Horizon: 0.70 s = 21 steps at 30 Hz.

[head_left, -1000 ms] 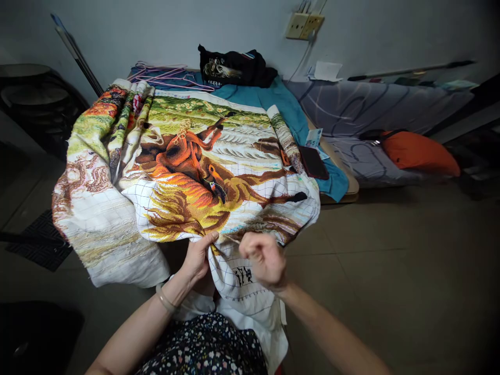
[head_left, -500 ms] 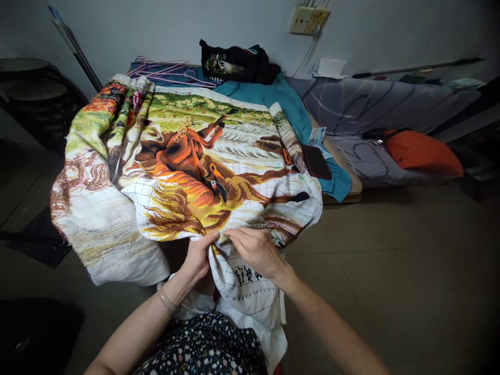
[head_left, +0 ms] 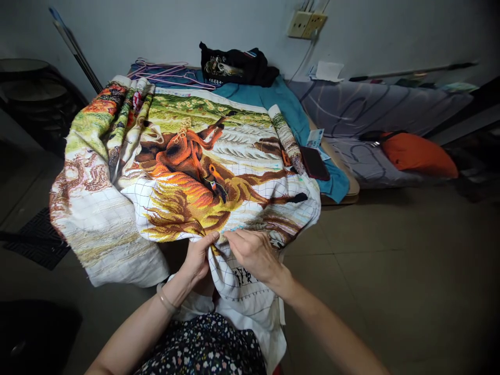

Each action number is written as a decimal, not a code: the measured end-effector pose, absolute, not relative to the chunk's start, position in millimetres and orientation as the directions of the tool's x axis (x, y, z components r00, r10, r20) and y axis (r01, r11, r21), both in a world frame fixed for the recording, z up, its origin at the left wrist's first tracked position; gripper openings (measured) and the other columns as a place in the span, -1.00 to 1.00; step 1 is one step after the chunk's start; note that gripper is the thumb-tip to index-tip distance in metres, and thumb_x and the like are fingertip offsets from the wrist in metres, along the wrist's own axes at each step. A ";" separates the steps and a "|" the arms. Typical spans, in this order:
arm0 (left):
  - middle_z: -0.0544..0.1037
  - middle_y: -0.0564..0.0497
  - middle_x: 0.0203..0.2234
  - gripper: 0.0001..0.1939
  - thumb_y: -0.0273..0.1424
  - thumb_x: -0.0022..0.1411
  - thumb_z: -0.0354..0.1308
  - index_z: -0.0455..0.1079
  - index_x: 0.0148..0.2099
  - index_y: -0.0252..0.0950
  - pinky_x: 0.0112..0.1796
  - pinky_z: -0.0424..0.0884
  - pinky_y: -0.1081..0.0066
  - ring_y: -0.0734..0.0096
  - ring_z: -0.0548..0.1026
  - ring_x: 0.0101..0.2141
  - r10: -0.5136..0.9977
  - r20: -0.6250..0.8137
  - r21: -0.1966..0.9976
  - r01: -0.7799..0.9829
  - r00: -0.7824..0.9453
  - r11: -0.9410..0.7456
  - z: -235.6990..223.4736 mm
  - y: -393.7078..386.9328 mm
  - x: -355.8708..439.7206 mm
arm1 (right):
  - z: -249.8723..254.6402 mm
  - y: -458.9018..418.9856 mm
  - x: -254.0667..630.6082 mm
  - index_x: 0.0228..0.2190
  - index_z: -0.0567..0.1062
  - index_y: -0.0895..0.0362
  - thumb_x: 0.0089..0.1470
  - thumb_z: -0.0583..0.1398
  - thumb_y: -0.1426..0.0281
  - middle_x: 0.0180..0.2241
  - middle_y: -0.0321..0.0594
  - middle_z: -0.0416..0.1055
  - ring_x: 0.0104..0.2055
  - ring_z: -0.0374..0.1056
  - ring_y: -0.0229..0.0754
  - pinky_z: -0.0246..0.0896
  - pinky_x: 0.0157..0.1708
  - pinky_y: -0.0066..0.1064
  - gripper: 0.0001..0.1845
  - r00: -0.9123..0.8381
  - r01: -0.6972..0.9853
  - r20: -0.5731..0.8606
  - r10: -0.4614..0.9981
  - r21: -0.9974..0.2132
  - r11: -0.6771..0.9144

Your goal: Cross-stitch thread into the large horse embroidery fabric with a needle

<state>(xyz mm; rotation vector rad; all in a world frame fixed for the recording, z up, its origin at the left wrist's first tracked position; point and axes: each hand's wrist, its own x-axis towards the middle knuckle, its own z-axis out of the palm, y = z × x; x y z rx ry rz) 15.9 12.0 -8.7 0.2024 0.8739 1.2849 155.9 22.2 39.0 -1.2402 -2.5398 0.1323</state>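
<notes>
A large cross-stitch cloth (head_left: 183, 172) with an orange and brown horse picture lies spread over a low table and hangs down onto my lap. My left hand (head_left: 198, 258) pinches a fold of the cloth at its near edge, thumb on top. My right hand (head_left: 253, 253) rests on the cloth just to the right, fingers pressed together at the stitching by the fold; whatever they hold is too small to make out.
A dark phone (head_left: 313, 162) lies on the teal cloth (head_left: 285, 101) at the table's right edge. A black bag (head_left: 234, 66) and hangers (head_left: 167, 73) sit at the back. A grey mattress (head_left: 371, 120) with an orange cushion (head_left: 417, 153) lies to the right. Tiled floor (head_left: 390, 260) surrounds me.
My right hand, raised in a fist away from the cloth a second ago, has come down and forward onto the stitching beside the fold. My left hand kept its grip.
</notes>
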 end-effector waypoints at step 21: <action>0.60 -0.03 -0.38 -0.53 -0.47 -0.19 0.38 0.45 -0.13 -0.37 -0.16 0.38 0.28 0.30 0.53 -0.35 0.899 -0.437 0.625 -0.729 -0.031 0.279 -8.2 14.2 15.5 | 19.7 25.1 153.3 -0.32 0.59 0.13 0.14 0.08 0.54 -0.45 -0.23 0.35 -0.38 0.30 -0.26 0.21 -0.38 -0.49 -0.72 -0.324 0.558 0.301 0.897 -0.705 0.438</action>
